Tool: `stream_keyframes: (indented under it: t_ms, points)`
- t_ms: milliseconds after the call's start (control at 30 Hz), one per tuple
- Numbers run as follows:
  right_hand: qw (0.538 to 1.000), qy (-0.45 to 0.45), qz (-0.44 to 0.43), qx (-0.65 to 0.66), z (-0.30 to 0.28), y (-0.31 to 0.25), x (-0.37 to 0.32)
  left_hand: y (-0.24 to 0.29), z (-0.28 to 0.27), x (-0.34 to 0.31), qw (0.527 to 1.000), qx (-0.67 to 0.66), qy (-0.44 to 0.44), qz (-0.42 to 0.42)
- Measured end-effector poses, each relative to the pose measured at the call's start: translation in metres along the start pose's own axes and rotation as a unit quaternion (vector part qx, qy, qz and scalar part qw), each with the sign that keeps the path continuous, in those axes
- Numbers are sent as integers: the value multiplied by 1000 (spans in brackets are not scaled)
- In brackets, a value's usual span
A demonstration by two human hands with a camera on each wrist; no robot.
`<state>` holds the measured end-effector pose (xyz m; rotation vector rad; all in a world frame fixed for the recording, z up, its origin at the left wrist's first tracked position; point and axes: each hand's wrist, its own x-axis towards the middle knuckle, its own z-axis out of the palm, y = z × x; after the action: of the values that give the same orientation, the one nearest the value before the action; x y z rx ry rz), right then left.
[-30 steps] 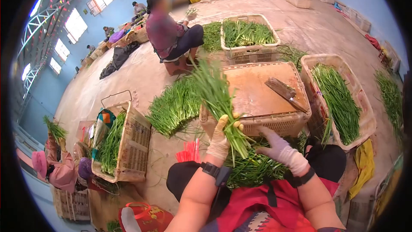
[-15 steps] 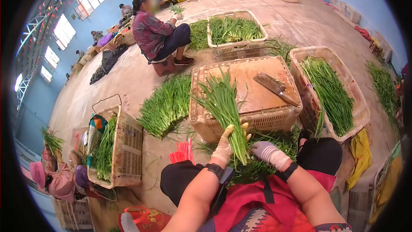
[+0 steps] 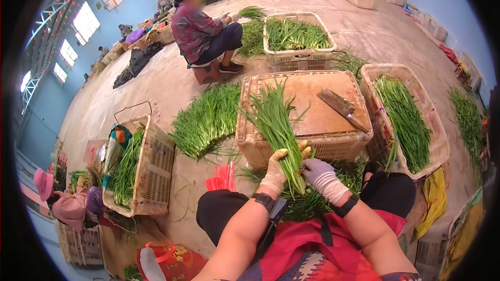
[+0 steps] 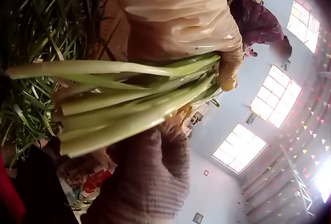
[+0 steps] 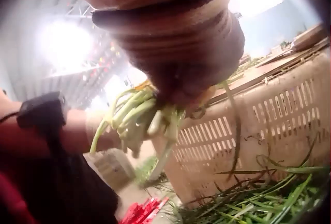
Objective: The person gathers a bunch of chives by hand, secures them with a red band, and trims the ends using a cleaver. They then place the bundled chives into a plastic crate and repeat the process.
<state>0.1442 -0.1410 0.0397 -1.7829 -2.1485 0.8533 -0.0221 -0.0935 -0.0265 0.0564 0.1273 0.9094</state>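
Observation:
In the head view my gloved left hand [image 3: 276, 173] grips a bunch of long green stalks [image 3: 278, 130], pale ends toward me and leaves over the board [image 3: 307, 99]. My right hand [image 3: 320, 177], in a grey-striped glove, is at the bunch's right side with fingers curled against the stalks. The left wrist view has the left hand [image 4: 181, 22] wrapped over the pale stalks [image 4: 114, 115], with the right hand [image 4: 150, 172] touching them from the other side. In the right wrist view the right hand's fingertips meet the stalks [image 5: 137, 115]; its thumb is hidden.
A cleaver [image 3: 341, 108] lies on the board atop an upturned crate [image 3: 307, 148]. Crates of greens stand right [image 3: 442, 140], behind [image 3: 302, 62] and left [image 3: 156, 171]. Red strips [image 3: 221, 178] and a green pile [image 3: 205, 119] lie on the floor; a person [image 3: 200, 31] sits beyond.
The right hand has moved from beside the bunch, fingers spread at first, to contact with the stalks. The left hand keeps its hold, and the leaves have swung lower over the board.

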Motion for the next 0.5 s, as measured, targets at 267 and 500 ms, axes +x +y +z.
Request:
stream_keyframes:
  t_ms: [267, 500]
  points:
    - [944, -176, -5, 281, -4, 89, -73, 6, 13, -17, 999, 35, 8, 27]
    - [991, -96, 64, -61, -14, 54, -39, 1, 9, -10, 990, 122, 60, 47]
